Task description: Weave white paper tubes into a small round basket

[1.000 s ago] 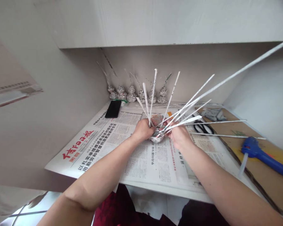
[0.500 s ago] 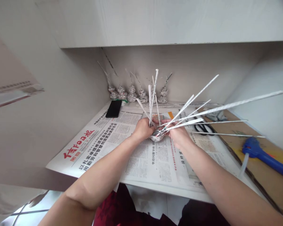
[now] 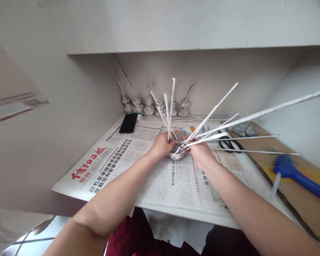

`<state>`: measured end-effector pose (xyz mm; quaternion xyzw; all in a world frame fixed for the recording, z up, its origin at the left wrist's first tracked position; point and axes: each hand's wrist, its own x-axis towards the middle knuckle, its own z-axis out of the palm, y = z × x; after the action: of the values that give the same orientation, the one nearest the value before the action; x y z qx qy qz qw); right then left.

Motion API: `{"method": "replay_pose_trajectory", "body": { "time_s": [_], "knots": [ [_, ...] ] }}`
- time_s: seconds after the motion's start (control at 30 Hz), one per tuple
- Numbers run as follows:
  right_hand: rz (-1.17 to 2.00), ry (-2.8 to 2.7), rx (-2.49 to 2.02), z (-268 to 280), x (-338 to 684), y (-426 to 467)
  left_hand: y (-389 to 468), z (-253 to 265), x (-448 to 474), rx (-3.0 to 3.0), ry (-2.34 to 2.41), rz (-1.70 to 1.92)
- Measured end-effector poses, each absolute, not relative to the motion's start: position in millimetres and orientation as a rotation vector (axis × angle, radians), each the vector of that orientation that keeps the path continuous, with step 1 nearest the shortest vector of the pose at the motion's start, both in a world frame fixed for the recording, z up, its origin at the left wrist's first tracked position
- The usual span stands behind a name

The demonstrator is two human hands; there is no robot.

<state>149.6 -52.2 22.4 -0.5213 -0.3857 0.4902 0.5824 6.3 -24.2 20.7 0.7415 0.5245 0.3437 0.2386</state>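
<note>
Between my hands is a small round woven paper base [image 3: 176, 155], made of rolled newspaper, held just above the newspaper sheets. Several white rolled paper sticks [image 3: 214, 108] fan out from it, up and to the right. My left hand [image 3: 163, 145] is closed on the base's left side, its thumb on the rim where upright sticks rise. On the other side, my right hand [image 3: 198, 151] grips the right edge of the base and the sticks leaning over it. Its fingertips are partly hidden behind the sticks.
Several gourd-shaped woven paper pieces [image 3: 149, 106] line the back wall. A black phone [image 3: 128, 123] lies at the back left. Black-handled scissors [image 3: 230, 145] sit right of my hands. A blue glue gun [image 3: 301, 177] rests on cardboard [image 3: 309, 213]. An overhead panel [image 3: 176, 28] hangs above.
The upright sticks by my left hand have tilted left and bunched together. One long stick on the right has shifted slightly left. Both hands stay at the woven base.
</note>
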Motion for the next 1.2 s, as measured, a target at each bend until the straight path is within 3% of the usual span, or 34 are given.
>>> {"method": "replay_pose_trajectory", "body": {
  "time_s": [0.27,0.53,0.73,1.03,1.2],
  "knots": [
    [1.126,-0.879,-1.101,26.4,146.8,-57.1,-23.4,21.6,5.5,2.018,1.601,0.948],
    [0.64,-1.513,-0.969,38.7,147.2,-83.9,-20.1,21.7,2.2,2.049,1.678,0.91],
    [0.464,-1.624,-0.978,38.7,146.8,-84.1,-21.8,23.0,2.8,2.1,1.598,0.927],
    [0.585,-1.403,-1.158,28.7,150.6,-71.4,-23.3,24.0,2.3,2.089,1.597,0.966],
    [0.853,-1.194,-1.22,11.5,152.1,-52.9,-23.6,25.3,3.0,2.063,1.638,0.959]
  ]
}}
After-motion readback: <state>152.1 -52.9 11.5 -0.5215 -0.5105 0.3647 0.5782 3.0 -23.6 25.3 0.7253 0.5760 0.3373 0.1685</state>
